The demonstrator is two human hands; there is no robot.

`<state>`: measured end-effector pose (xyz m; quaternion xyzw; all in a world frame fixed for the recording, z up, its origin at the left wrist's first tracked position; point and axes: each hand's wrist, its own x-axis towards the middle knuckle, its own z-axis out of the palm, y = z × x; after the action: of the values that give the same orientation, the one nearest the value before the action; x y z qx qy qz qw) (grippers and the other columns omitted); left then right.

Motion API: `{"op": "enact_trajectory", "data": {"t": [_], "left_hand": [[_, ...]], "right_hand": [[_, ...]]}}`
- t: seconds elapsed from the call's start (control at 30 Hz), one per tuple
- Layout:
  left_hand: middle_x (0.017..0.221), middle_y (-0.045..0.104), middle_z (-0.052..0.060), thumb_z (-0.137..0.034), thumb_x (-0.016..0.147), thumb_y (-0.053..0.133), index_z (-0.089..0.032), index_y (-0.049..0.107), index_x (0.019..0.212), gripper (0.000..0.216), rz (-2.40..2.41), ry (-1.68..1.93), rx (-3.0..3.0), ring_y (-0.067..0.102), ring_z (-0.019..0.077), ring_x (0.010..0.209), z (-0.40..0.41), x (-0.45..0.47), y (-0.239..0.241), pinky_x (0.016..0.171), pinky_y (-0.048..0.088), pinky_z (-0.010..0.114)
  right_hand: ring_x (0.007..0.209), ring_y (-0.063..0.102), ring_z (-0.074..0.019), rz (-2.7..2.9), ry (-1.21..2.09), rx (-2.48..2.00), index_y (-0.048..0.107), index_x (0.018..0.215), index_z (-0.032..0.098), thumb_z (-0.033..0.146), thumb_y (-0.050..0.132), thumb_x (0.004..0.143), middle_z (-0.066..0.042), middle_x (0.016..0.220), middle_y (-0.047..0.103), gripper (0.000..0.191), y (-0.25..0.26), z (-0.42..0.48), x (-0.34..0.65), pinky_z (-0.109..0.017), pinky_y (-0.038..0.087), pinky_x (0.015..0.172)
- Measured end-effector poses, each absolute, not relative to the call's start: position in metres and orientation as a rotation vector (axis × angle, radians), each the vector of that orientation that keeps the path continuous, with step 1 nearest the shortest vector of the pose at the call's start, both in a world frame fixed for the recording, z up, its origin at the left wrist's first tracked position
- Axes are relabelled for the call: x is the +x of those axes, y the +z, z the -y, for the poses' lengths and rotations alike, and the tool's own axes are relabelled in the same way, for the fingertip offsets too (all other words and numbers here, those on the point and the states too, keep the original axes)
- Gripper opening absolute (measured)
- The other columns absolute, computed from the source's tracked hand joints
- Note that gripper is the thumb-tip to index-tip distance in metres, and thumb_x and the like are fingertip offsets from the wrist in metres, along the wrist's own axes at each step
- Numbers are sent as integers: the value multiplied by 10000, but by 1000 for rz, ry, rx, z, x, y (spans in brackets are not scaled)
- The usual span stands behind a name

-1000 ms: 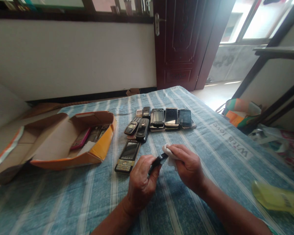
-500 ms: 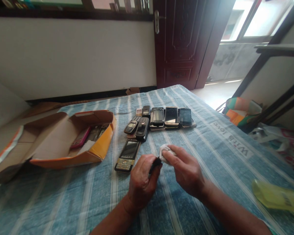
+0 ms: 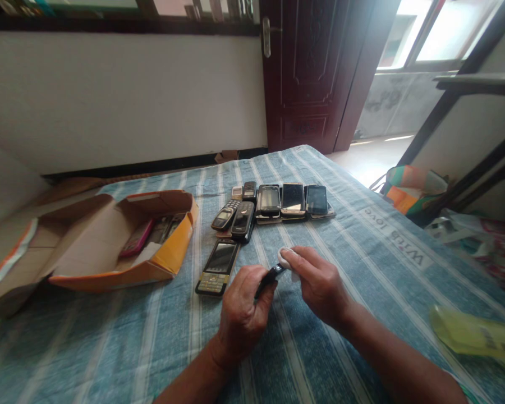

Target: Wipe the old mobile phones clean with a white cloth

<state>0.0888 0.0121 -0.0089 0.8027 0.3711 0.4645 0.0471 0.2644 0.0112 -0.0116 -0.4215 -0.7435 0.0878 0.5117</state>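
My left hand (image 3: 244, 311) is closed around a dark mobile phone (image 3: 272, 275), seen nearly edge-on with its far end poking out. In my right hand (image 3: 320, 283) a white cloth (image 3: 284, 257) is pinched, pressed against that far end. Just left of my left hand lies a black and gold keypad phone (image 3: 217, 266). Beyond it a grey keypad phone (image 3: 225, 215) and a black phone (image 3: 243, 219) rest on others. A row of touchscreen phones, among them a gold-edged one (image 3: 293, 198), sits farther back on the cloth-covered surface.
An opened orange cardboard box (image 3: 168, 261) stands on the left, with a pink phone (image 3: 137, 238) and other items inside. A yellow plastic wrapper (image 3: 473, 334) lies at the right. The surface bears a blue striped cover (image 3: 151, 342). Bags (image 3: 416, 188) sit beyond its right edge.
The white cloth has shifted slightly toward the phone's far end, and more of the phone shows between my hands. The view has moved a little; the other phones lie as before.
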Motion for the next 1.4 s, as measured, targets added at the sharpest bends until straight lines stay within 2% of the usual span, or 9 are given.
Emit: {"op": "enact_trajectory", "data": {"t": [0.23,0.33,0.5,0.67,0.87,1.03,1.23,1.4], "left_hand": [[887,626,41,-155,874,584,-161,567,1001,128,-1136,1442,2428,636,149,800,-13,86,-12,761,541,260],[887,624,39,-149,874,585,-160,566,999,128,-1142,1440,2412,633,145,801,-13,85,-12,759,539,254],[902,642,47,-153,881,580,-164,569,1010,130,-1103,1445,2406,644,151,821,-13,87,-10,776,545,255],[919,663,51,-153,876,587,-166,588,1019,143,-1073,1445,2358,663,153,839,-11,89,-8,788,552,245],[977,687,54,-119,856,598,-178,595,1064,216,-1037,1442,2301,677,160,897,-11,90,-8,834,553,253],[984,692,57,-96,849,582,-178,593,1098,263,-1025,1395,2306,680,156,889,-11,87,-8,814,557,237],[977,690,55,-111,832,618,-178,599,1068,245,-1075,1384,2299,677,163,886,-10,82,-9,822,555,256],[918,678,32,-130,818,642,-177,602,968,162,-1140,1408,2297,670,149,822,-8,77,-8,764,555,242]], "right_hand": [[777,641,-145,1462,957,-1150,733,958,196,19,455,773,-3,824,692,378,-5,-13,260,-239,501,701],[763,626,-139,1391,1093,-1136,732,965,195,10,442,735,12,809,685,414,-3,-9,257,-238,494,703],[793,634,-149,1450,816,-1038,718,1006,187,46,480,800,-15,845,675,345,-6,-4,254,-259,499,708],[868,648,-146,1521,594,-918,684,1111,182,50,494,874,-48,947,682,330,1,1,252,-270,525,781],[966,643,-154,1576,431,-871,640,1162,152,2,482,881,-90,1032,668,356,2,5,253,-283,541,853],[1067,623,-209,1773,220,-802,587,1239,106,-24,471,869,-164,1138,641,409,-4,4,253,-347,554,882],[1067,630,-209,1802,180,-840,525,1314,157,23,436,905,-142,1138,651,440,-12,1,248,-362,569,876],[993,653,-210,1894,150,-939,567,1263,122,105,423,947,-145,1050,680,347,-28,-5,246,-336,580,821]]}}
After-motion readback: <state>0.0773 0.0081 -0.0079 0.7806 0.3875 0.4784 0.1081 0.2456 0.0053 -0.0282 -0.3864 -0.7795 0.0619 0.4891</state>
